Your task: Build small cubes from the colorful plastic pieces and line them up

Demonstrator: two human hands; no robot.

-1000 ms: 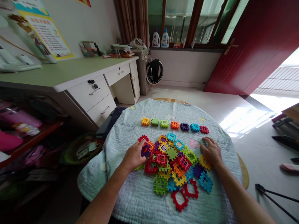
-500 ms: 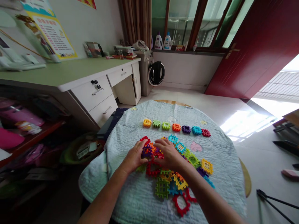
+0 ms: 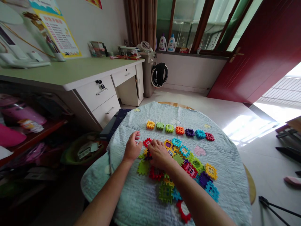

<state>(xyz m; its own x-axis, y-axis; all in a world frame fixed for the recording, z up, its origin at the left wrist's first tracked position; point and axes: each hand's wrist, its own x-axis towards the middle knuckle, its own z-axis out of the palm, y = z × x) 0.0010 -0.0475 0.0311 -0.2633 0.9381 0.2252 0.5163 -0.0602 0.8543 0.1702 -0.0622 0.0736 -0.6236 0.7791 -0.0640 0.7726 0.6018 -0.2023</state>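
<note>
Over the left part of a pile of square toothed plastic building blocks, my right hand (image 3: 160,154) is bent down with its fingers together and curled. Its fingertips are hidden among the blocks, so what they grip cannot be made out. Close by them lies a red block (image 3: 147,142). My left hand (image 3: 133,147) is raised just left of the pile, thumb apart from loosely bent fingers, with nothing visible in it. Below it lies a light green block (image 3: 143,167). To the right of my right wrist are a red window block (image 3: 189,169) and a yellow window block (image 3: 211,171).
A row of single blocks, among them an orange one (image 3: 180,130), runs across the far part of the cloth-covered round table (image 3: 127,194). Beyond stand a long desk (image 3: 89,69) and a washing machine (image 3: 148,75) with its door open. A black tripod leg (image 3: 279,205) stands at right.
My left hand has drawn away from the pile to the left and up. My right hand has shifted left, over where the purple block showed. The view has turned slightly left.
</note>
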